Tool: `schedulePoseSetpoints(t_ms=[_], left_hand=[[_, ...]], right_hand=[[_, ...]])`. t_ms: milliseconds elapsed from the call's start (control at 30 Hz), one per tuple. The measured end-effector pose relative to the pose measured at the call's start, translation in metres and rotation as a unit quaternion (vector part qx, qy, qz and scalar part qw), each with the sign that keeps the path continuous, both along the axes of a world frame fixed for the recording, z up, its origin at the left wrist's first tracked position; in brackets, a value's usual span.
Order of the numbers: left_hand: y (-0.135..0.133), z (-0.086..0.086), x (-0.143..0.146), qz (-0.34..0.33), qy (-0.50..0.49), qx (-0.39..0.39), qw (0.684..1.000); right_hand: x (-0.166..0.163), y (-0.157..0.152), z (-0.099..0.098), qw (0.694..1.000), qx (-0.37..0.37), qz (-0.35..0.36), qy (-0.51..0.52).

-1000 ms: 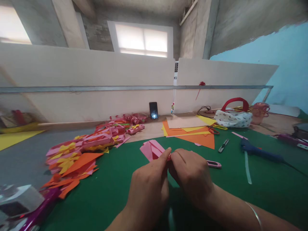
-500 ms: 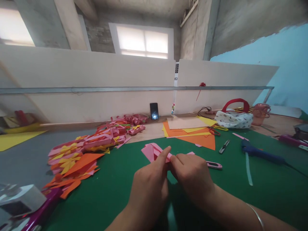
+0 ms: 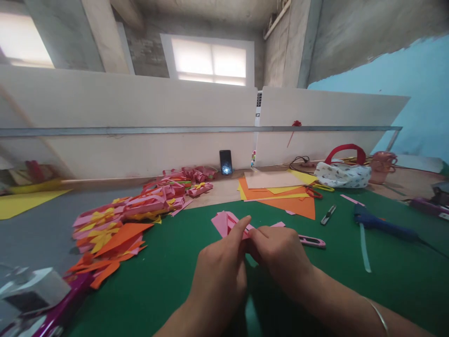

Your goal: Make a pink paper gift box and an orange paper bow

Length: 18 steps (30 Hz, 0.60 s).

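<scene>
Both of my hands meet over the green mat [image 3: 168, 281] at the centre of the view. My left hand [image 3: 219, 269] pinches a folded pink paper piece [image 3: 224, 222] with thumb and forefinger. My right hand [image 3: 278, 255] grips the same pink paper from the right side, fingers curled over it. Most of the paper's near part is hidden behind my fingers. A thin bangle [image 3: 380, 316] sits on my right wrist.
A heap of pink, yellow and orange folded paper pieces [image 3: 122, 220] lies to the left. Orange and yellow sheets [image 3: 280, 194] lie behind, with a pink cutter [image 3: 312, 241], a blue glue gun [image 3: 380, 224], scissors [image 3: 315, 189], a patterned bag [image 3: 342, 173] and a phone [image 3: 226, 162].
My hands have stayed together on the pink paper, with the fingers shifting slightly along the fold. The view has drifted a little.
</scene>
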<state>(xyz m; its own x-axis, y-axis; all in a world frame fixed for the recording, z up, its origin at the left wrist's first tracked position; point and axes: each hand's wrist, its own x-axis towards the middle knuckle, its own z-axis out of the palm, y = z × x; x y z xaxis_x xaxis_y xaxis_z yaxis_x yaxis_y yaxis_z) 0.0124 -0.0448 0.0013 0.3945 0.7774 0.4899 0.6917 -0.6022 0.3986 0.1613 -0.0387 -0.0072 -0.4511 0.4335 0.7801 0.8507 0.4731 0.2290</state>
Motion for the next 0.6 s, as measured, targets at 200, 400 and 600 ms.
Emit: schedulePoseSetpoints(t_ms=[200,400,600], left_hand=[[0.0006,-0.0018,-0.0001,-0.01,-0.021,0.009,1.0],[0.0004,-0.0019,0.0006,-0.013,-0.028,0.012,0.999],[0.0006,-0.0005,-0.0005,0.029,-0.042,-0.004,0.999]], right_hand=[[-0.003,-0.0059,0.0034,0.998,0.06,0.006,0.007],[-0.0037,-0.0071,0.0016,0.998,0.064,0.011,-0.011],[-0.0066,-0.0027,-0.0013,0.999,-0.022,0.003,0.042]])
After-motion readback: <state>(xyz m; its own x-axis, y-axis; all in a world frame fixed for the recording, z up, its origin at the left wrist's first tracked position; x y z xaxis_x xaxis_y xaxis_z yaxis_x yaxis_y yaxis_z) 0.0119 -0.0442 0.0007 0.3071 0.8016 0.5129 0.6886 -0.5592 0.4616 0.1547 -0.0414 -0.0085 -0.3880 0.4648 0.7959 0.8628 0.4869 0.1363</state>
